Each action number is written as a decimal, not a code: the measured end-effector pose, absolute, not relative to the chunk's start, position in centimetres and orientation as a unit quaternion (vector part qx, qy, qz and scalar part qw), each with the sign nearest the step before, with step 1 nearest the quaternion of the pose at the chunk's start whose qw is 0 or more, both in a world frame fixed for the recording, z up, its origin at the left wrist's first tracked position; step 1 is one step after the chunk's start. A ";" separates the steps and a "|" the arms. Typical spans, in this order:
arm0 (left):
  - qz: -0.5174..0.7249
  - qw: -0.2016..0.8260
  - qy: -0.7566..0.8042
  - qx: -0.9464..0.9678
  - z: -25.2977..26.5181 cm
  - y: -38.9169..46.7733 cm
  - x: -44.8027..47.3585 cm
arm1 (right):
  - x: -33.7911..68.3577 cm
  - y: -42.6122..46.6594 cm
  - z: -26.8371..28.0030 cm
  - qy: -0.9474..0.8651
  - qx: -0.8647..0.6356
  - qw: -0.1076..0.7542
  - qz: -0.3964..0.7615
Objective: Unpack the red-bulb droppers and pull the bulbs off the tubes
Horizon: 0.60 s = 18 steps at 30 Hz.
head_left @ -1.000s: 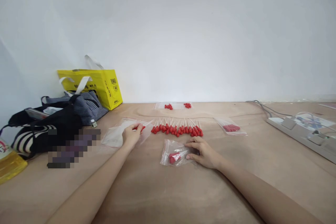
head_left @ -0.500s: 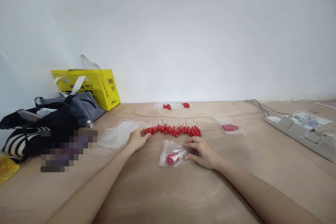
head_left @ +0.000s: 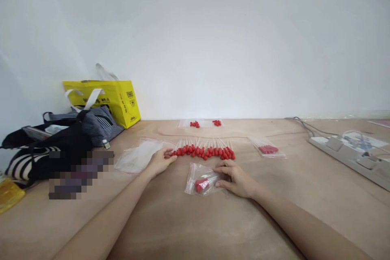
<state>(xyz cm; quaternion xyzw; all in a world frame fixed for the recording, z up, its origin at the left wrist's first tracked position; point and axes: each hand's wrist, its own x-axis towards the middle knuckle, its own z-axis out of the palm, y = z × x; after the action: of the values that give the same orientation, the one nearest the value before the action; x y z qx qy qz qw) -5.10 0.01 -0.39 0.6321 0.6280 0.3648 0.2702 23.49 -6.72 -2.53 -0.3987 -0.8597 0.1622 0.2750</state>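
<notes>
A row of droppers (head_left: 199,151) with red bulbs and thin pale stems lies across the table, bulbs toward me. My left hand (head_left: 161,161) rests at the row's left end, thumb and fingers slightly apart, fingertips beside the leftmost bulb; whether they touch it is hard to see. In front of the row lies a clear zip bag (head_left: 191,185) with red-bulbed droppers inside. Its right end is between the thumb and curled fingers of my right hand (head_left: 234,178). The stems in the bag are partly hidden by that hand.
Flat clear bags (head_left: 137,156) lie left of my left hand. A filled dropper bag (head_left: 268,149) lies right of the row, and more droppers (head_left: 195,124) are by the wall. A power strip (head_left: 350,160) is at right; a yellow bag (head_left: 117,103) and dark bags (head_left: 73,142) stand left.
My left hand has shifted very slightly right at the end of the row. The right hand stays on the zip bag, and the whole view has moved a little.
</notes>
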 end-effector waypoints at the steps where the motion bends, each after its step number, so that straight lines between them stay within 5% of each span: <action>1: 0.363 0.271 0.626 0.635 -0.3 0.0 -5.2 | 23.5 -6.7 -2.6 -0.860 -0.398 0.276 0.162; 12: 0.292 0.114 0.537 0.783 1.6 -3.4 -3.5 | 23.5 -6.8 -2.5 -0.861 -0.393 0.291 0.141; 18: 0.196 0.206 0.436 0.854 1.3 -5.7 -1.1 | 23.3 -7.0 -2.4 -0.857 -0.396 0.291 0.156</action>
<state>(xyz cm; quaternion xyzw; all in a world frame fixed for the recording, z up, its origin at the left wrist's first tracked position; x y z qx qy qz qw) -1.12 -5.68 1.33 0.8540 0.4358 0.1959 0.2058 23.27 -7.01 -2.40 -0.3962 -0.8567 0.1564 0.2910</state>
